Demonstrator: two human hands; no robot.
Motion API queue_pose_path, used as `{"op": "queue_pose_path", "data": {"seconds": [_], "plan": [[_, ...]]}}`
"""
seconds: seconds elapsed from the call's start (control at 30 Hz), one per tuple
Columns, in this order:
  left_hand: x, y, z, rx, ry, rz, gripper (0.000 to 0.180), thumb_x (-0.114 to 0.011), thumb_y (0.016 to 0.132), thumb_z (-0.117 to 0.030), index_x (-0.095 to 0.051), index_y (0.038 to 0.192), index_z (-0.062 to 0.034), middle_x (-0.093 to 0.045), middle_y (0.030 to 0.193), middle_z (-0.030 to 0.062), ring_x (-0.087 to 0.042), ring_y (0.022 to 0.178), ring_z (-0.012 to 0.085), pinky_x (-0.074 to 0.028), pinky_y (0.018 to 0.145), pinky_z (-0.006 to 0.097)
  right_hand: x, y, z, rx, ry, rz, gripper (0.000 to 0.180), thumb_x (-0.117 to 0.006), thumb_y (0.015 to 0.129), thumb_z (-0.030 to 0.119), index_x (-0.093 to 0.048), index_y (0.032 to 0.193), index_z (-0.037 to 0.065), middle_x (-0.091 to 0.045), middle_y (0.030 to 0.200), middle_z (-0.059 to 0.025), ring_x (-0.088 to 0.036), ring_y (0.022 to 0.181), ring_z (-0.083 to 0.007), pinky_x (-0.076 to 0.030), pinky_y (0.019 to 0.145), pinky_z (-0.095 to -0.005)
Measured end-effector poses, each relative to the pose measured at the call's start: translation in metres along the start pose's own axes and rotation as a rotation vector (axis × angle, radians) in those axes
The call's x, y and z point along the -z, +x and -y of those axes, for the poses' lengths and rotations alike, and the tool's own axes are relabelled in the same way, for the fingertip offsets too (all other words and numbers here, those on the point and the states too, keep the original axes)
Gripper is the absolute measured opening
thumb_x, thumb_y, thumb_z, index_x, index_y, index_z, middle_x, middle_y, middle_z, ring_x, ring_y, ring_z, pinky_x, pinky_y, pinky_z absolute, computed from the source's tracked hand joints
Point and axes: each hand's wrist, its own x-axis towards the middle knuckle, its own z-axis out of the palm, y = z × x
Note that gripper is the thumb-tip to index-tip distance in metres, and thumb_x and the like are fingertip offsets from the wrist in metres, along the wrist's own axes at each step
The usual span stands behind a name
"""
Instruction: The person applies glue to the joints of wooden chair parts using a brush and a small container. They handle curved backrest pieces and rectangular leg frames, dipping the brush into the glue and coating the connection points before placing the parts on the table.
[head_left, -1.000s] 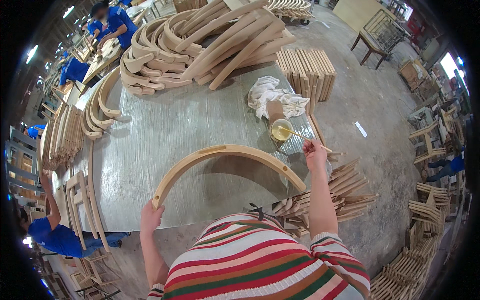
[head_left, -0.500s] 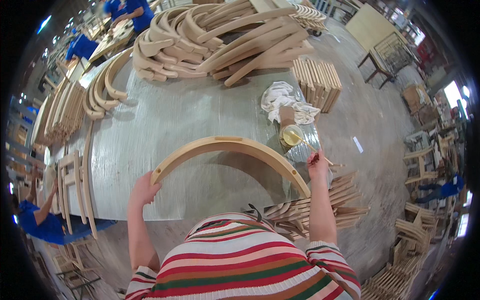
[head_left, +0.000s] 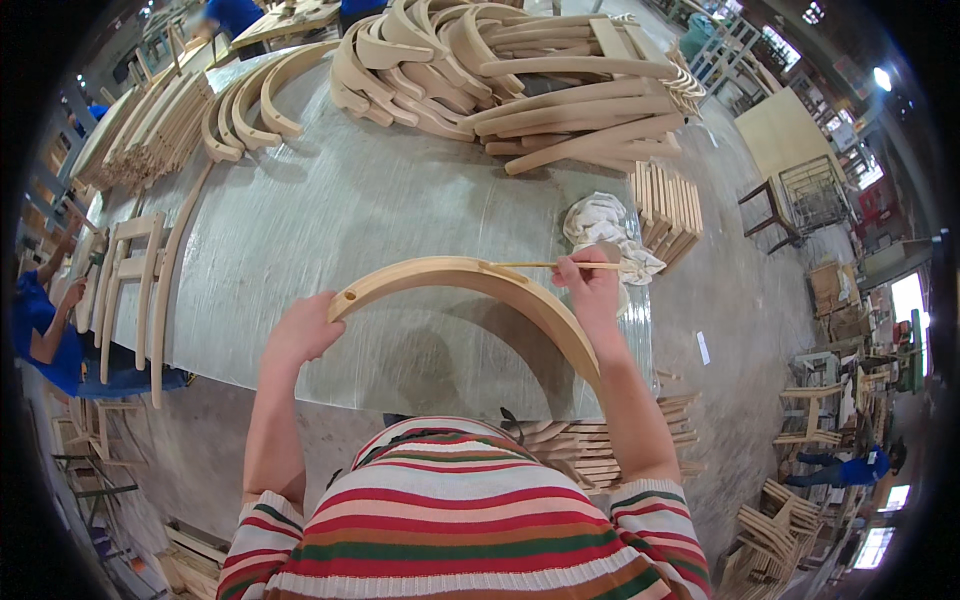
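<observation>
A curved wooden chair rail (head_left: pixel 410 277) arches above the table, its shadow lying on the surface below. My left hand (head_left: pixel 305 328) is closed around its left end, next to a round hole. In my right hand (head_left: pixel 590 285), a thin wooden stick (head_left: pixel 525 265) is pinched between thumb and fingers. The stick's tip meets the slot in the top of the arch. Behind my right hand, the cup is mostly hidden. Crumpled white cloth (head_left: pixel 597 218) lies just beyond that hand.
The table (head_left: pixel 260 230) bears a large pile of curved wooden parts (head_left: pixel 420 70) at the far side. Upright slats (head_left: pixel 668 210) stand at the right edge, with more sticks (head_left: pixel 640 440) below. At left, a co-worker in blue (head_left: pixel 45 330) handles wood beside a chair frame (head_left: pixel 135 265).
My right hand has moved left from the cup of yellowish liquid, bringing the stick's tip onto the arch's slot. The left hand keeps its hold. The whole view has shifted.
</observation>
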Motion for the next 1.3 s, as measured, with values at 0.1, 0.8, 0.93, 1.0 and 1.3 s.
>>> {"op": "queue_pose_path", "data": {"seconds": [0.1, 0.8, 0.93, 1.0, 1.3], "plan": [[-0.005, 0.002, 0.005, 0.011, 0.028, -0.012, 0.029, -0.055, 0.075, -0.014, -0.056, 0.102, -0.0013, -0.064, 0.074, 0.0193, -0.064, 0.062, 0.0299, -0.051, 0.057, 0.041, -0.013, 0.004, -0.003, -0.005, -0.075, 0.048, 0.015, -0.061, 0.086, 0.011, -0.054, 0.082, -0.002, -0.062, 0.07, -0.007, -0.06, 0.064, -0.01, -0.047, 0.058, -0.0244], [-0.014, 0.007, 0.012, -0.026, 0.047, -0.055, 0.031, -0.058, 0.074, -0.015, -0.057, 0.103, -0.0028, -0.064, 0.086, 0.0225, -0.062, 0.084, 0.038, -0.049, 0.073, 0.047, -0.013, 0.014, 0.021, 0.185, -0.319, 0.371, 0.009, -0.06, 0.086, 0.007, -0.059, 0.084, -0.001, -0.06, 0.074, -0.0067, -0.057, 0.07, -0.0137, -0.046, 0.064, -0.028], [-0.014, 0.002, 0.013, -0.032, 0.063, -0.061, 0.034, -0.059, 0.075, -0.016, -0.057, 0.106, -0.0034, -0.064, 0.087, 0.023, -0.062, 0.084, 0.0378, -0.049, 0.074, 0.047, 0.009, 0.026, 0.04, 0.317, -0.526, 0.547, 0.01, -0.062, 0.083, 0.009, -0.06, 0.085, 0.0, -0.062, 0.079, -0.0117, -0.061, 0.073, -0.0244, -0.047, 0.066, -0.0327], [-0.015, 0.002, 0.017, -0.044, 0.07, -0.076, 0.035, -0.059, 0.075, -0.016, -0.057, 0.108, -0.0041, -0.064, 0.088, 0.0229, -0.062, 0.084, 0.0377, -0.049, 0.074, 0.047, 0.025, 0.031, 0.049, 0.356, -0.64, 0.654, 0.009, -0.062, 0.081, 0.008, -0.06, 0.085, 0.0, -0.063, 0.08, -0.0121, -0.061, 0.076, -0.0269, -0.047, 0.068, -0.0338], [-0.017, 0.0, 0.016, -0.057, 0.105, -0.086, 0.031, -0.058, 0.076, -0.017, -0.057, 0.104, -0.0044, -0.064, 0.086, 0.0223, -0.062, 0.083, 0.0384, -0.049, 0.073, 0.047, -0.013, 0.053, 0.069, 0.462, -0.507, 0.99, 0.008, -0.062, 0.078, 0.006, -0.063, 0.086, 0.005, -0.063, 0.083, -0.0083, -0.06, 0.081, -0.0281, -0.048, 0.07, -0.0351]]}}
